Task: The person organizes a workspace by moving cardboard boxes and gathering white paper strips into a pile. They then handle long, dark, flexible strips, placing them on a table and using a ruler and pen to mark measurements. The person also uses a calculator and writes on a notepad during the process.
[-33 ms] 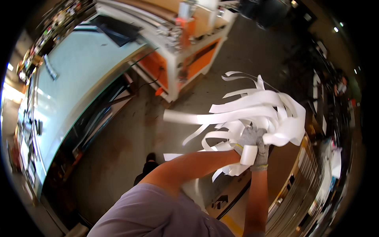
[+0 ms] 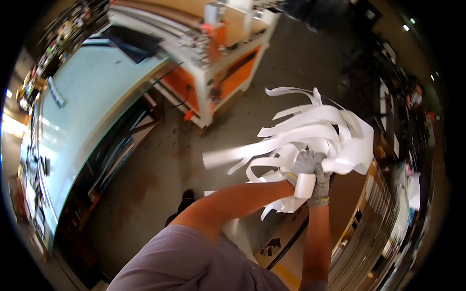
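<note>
Both of the person's arms reach forward from the lower edge and meet at the bundle of white strips point(image 2: 323, 131), which is held up right of centre, above the brown carton point(image 2: 286, 242) and the grey floor point(image 2: 170, 160); the left arm, its upper part in a mauve sleeve, is bent at the elbow and its forearm slants up and rightward across the body; the right forearm stands nearly upright in the view, its wrist close to straight; the left hand point(image 2: 303, 162) and the right hand point(image 2: 320, 186), both in grey knitted gloves, sit side by side, touching or nearly so; the fingers of both are bent in and closed on the lower part of the bundle, though several fingertips are lost among the folds, so I cannot tell how tightly each one grips; one broad white loop hangs in front of the left wrist and partly covers it; the strips curl up and outward beyond the gloves, the longest trailing leftward, blurred at its tip; well to the left stands the glass-topped table point(image 2: 92, 92), and beyond the hands, the white and orange machine point(image 2: 206, 80).
</note>
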Tool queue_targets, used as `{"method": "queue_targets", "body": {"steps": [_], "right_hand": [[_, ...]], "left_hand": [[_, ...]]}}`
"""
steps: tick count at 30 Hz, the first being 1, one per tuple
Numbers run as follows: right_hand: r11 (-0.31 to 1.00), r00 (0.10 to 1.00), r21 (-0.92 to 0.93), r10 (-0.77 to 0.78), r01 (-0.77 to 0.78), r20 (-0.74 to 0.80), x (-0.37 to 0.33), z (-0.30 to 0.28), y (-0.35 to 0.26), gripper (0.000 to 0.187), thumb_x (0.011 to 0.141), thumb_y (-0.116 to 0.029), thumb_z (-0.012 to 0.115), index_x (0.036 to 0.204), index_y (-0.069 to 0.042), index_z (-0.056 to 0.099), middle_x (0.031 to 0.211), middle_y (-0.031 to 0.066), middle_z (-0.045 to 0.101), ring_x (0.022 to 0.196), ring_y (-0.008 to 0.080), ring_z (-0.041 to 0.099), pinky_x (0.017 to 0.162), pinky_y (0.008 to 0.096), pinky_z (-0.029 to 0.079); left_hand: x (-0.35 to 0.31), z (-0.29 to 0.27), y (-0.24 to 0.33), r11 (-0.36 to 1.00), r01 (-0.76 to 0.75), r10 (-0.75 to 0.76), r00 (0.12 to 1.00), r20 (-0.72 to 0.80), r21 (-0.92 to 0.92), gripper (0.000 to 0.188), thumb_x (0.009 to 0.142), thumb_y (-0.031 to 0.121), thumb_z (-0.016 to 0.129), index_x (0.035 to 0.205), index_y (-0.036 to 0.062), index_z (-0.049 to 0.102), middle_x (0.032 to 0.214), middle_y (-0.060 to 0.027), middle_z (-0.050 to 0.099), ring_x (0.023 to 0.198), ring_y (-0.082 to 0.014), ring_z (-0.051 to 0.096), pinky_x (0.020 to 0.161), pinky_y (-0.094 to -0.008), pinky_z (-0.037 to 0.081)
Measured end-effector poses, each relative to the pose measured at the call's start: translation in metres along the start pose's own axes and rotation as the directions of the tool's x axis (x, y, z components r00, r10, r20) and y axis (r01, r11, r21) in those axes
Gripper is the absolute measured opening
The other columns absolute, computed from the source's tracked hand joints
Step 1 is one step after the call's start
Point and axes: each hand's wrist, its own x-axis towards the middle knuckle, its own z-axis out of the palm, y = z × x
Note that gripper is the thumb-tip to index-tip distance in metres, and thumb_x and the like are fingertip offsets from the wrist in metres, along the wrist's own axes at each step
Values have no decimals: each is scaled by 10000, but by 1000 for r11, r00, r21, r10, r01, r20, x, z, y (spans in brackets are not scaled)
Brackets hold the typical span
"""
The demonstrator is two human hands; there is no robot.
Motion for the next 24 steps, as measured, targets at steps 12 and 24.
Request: {"method": "queue_targets", "body": {"steps": [12,24], "right_hand": [[979,940,-44,-204,200,-272,285,-130,-129,370,873,-85,716,1188,22,555,999,46,628,838,134,615,721,262,539],[959,958,-100,-274,265,-88,669,-232,-228,394,865,-96,725,1219,-47,559,1082,39,606,1004,146,595,874,283,507]], "left_hand": [[276,232,-4,978,-162,186,963,197,-133,299,855,302,563,1048,96,665,938,-109,625,885,-290,604,787,-373,495],[644,386,-73,973,-189,205,971,123,-129,285,898,291,540,1061,86,652,943,-109,624,907,-272,606,806,-366,495]]}}
